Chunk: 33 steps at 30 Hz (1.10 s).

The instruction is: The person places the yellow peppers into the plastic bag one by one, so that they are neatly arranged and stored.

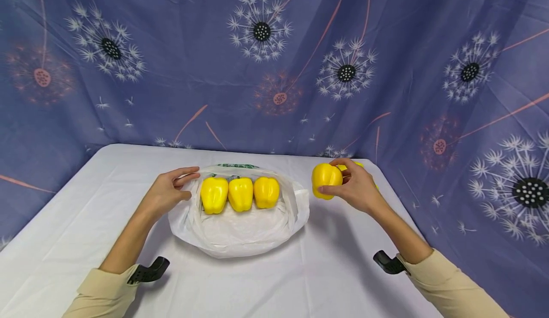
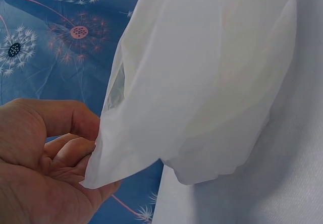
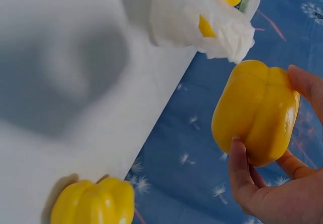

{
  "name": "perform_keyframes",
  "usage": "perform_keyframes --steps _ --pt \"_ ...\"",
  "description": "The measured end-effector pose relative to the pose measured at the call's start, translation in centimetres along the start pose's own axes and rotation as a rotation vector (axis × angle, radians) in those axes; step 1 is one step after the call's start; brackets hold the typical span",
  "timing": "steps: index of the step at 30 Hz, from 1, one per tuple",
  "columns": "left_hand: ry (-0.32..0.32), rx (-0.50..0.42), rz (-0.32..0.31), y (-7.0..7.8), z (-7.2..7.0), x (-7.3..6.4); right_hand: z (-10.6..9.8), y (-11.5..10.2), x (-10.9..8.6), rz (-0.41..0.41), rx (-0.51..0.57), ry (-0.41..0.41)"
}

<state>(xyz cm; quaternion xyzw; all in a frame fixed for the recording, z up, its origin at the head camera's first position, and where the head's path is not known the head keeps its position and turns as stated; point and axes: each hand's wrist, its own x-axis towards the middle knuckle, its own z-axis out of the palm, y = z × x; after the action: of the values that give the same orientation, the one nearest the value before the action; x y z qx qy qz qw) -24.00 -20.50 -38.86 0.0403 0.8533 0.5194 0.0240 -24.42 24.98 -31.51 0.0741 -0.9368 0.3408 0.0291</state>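
Note:
My right hand (image 1: 358, 187) holds a yellow bell pepper (image 1: 326, 180) above the right side of the table, thumb on one side and fingers on the other. In the right wrist view that pepper hangs clear of the table, its lobed side showing. On the left, my left hand (image 1: 165, 191) holds the rim of a white plastic bag (image 1: 240, 241) with bent fingers; the left wrist view shows the bag's edge (image 2: 96, 168) against them. Three yellow bell peppers (image 1: 240, 194) stand in a row inside the open bag.
Behind the right hand, more yellow pepper (image 1: 357, 164) shows, partly hidden; one pepper (image 3: 93, 204) rests on the table in the right wrist view. A white cloth covers the table (image 1: 274, 289). Blue dandelion-print curtains (image 1: 193, 70) hang around its back and sides.

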Motion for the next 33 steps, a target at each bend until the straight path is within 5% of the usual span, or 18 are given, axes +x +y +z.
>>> perform_keyframes --steps 19,33 --pt "0.000 0.023 0.007 0.0 0.0 -0.1 3.7 -6.3 1.3 -0.154 0.052 -0.066" --pt "0.007 0.012 0.006 0.0 0.0 -0.1 6.6 -8.8 1.8 -0.213 0.070 -0.130"
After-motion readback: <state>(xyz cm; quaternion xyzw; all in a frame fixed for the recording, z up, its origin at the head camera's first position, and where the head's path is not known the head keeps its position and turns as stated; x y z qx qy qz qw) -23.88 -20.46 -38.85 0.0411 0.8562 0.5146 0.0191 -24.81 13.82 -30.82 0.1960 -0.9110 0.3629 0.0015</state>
